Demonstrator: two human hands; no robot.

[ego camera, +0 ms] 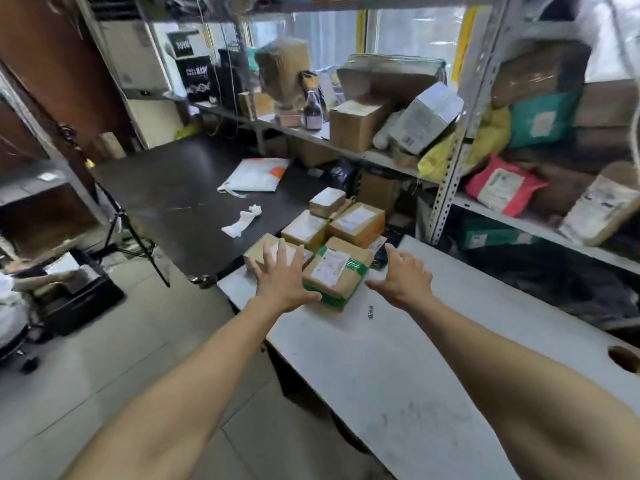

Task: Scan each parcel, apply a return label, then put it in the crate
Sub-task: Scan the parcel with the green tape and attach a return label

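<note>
Bare white table (pixel 398 358) before crowded parcels (pixel 332 237)

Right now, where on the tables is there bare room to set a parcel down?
The white table is bare nearer than the green-taped box. The black table is bare left of the crumpled paper. The boxes crowd where the tables meet.

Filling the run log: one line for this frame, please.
phase: reaching | left hand: open, over plain parcel | right hand: open, beside green-taped parcel | held: nothing | surface: white table
</note>
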